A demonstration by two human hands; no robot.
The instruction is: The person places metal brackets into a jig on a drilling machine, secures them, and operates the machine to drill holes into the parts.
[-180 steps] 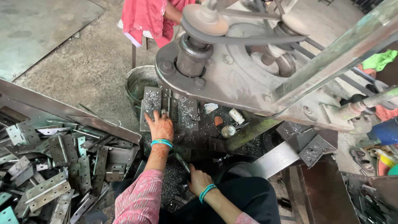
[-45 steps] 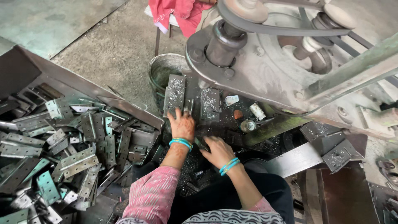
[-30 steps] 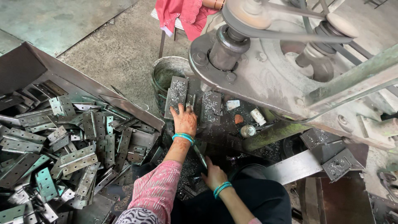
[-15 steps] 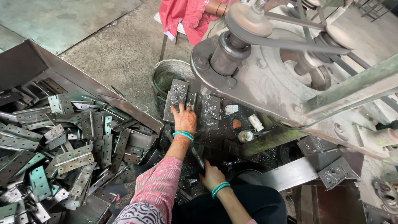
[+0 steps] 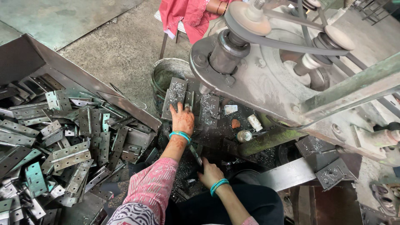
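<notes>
Left hand: left hand (image 5: 182, 119) lies flat, palm down, fingers spread a little, pressing a hinge plate (image 5: 188, 102) on the drill press bed (image 5: 208, 109); teal bangles at the wrist.
Right hand: right hand (image 5: 209, 173) is closed in a pinch around a flat metal strip (image 5: 195, 153) that slants up from it toward the left wrist.
Change, right hand: 1.5 s ago it sat just beside the left hand at the bed; since then it has dropped back toward the lap and now grips the strip.
Change, left hand: unmoved across the interval, same plate, same press.
Reading: judged, one piece stays seated under the spindle (image 5: 227, 46) while the other hand is on another; a between-pieces moment.
Beyond left fingertips: metal bucket (image 5: 166, 75), swarf-covered plates.
Left of left forearm: tray (image 5: 25, 54) heaped with hinge leaves (image 5: 71, 155).
Right of left hand: small bottle (image 5: 244, 136), pale scraps.
Above: belt and pulleys (image 5: 287, 39); a seated person in red cloth (image 5: 187, 12) behind.
</notes>
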